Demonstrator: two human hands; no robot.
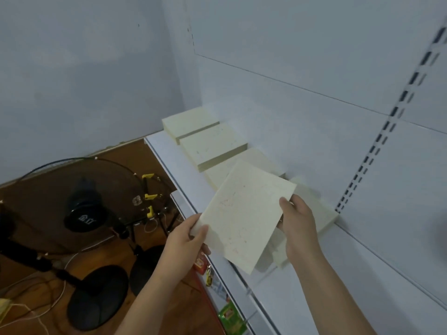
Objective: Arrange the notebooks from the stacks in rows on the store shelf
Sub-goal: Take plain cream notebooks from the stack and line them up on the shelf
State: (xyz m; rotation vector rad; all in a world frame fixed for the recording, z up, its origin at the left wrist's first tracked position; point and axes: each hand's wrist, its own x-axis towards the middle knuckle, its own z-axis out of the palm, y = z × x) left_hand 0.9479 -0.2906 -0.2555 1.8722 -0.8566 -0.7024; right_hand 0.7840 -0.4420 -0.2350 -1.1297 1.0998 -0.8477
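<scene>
At the far left a black fan point(83, 206) stands tilted on the brown floor point(135, 155), its wire cage facing up toward the camera, with yellow clips point(148, 197) at the cage's right edge. Two round black bases point(98, 297) sit on the floor below it, and white cables point(31, 313) trail across the boards at the lower left.

The left hand point(187, 245) comes up from the bottom centre. Its grip pinches the lower left corner of a notebook point(244, 216), thumb on the pale cover and fingers curled beneath. The notebook is cream, faintly speckled, held flat and turned at an angle in the air above the front part of the white shelf point(169, 163).

Behind it, along the shelf's back panel point(302, 131), a row of cream stacks runs from the left end toward the right: a first stack point(188, 123), a second stack point(212, 145) overlapping it, a third stack point(258, 160) partly hidden by the held notebook, and a fourth stack point(324, 213) that shows behind the right hand. How the stacks touch under the notebook cannot be told.

The right hand point(298, 223) grips the notebook's right edge, thumb on top and fingers wrapped under.

Below the shelf's front edge, red and green packets point(228, 315) show on a lower level. At the far right a slotted upright point(387, 122) runs up the back panel.
</scene>
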